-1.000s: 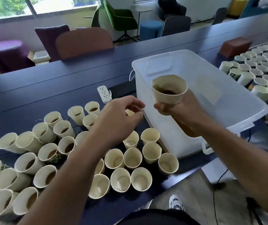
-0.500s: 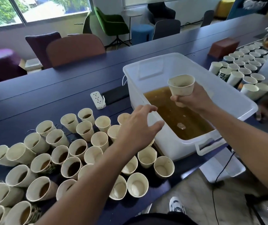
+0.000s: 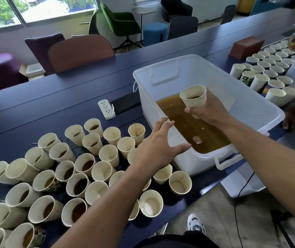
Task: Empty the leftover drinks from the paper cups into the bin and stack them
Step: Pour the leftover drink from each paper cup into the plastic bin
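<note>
- Since a second ago the paper cup [image 3: 193, 96] is carried by the right hand [image 3: 207, 110] from the near side to a spot over the open white plastic bin [image 3: 250, 97], above the brown liquid [image 3: 187, 120] pooled inside.
- The cup is held upright, gripped low round its base by curled fingers; a dark leftover is seen at its bottom (so it is judged not yet emptied).
- The left hand [image 3: 158, 148] is lifted off the cluster of cups [image 3: 82, 169] it was reaching into; it now hovers with fingers spread, holding nothing, over the bin's near-left corner.
- Meaning for the task: tipping is judged the step in hand.
- The held cup lies up and right of the left hand, apart from it.
- Many cups on the dark table [image 3: 35, 108] are seen with drink in them; no stack is seen.
</note>
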Tool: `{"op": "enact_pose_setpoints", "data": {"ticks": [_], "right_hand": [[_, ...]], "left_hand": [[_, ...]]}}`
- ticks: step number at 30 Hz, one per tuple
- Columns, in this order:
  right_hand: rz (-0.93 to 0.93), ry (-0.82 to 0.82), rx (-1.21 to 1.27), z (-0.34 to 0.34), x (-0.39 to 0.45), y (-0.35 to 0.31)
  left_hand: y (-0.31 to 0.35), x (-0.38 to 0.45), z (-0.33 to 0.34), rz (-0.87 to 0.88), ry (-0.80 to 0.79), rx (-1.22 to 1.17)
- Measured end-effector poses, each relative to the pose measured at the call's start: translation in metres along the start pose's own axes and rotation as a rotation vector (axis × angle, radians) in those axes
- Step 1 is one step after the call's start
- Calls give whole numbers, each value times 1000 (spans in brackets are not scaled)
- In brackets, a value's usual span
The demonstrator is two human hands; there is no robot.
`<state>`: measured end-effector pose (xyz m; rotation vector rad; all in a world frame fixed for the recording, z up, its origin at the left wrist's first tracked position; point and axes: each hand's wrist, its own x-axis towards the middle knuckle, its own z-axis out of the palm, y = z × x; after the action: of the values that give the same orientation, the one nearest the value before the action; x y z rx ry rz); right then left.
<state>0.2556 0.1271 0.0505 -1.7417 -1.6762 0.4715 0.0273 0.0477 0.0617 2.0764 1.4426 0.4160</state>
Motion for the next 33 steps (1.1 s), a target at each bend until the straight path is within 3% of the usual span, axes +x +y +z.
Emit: {"op": "enact_pose_setpoints", "data": {"ticks": [18,33], "right_hand": [[87,-50,-366,6,-5,-8],[39,-19,-436,5,-7,-10]], "left_hand": [[2,-1,2,-36,-11,27],[1,-1,2,-38,-10,22]]}}
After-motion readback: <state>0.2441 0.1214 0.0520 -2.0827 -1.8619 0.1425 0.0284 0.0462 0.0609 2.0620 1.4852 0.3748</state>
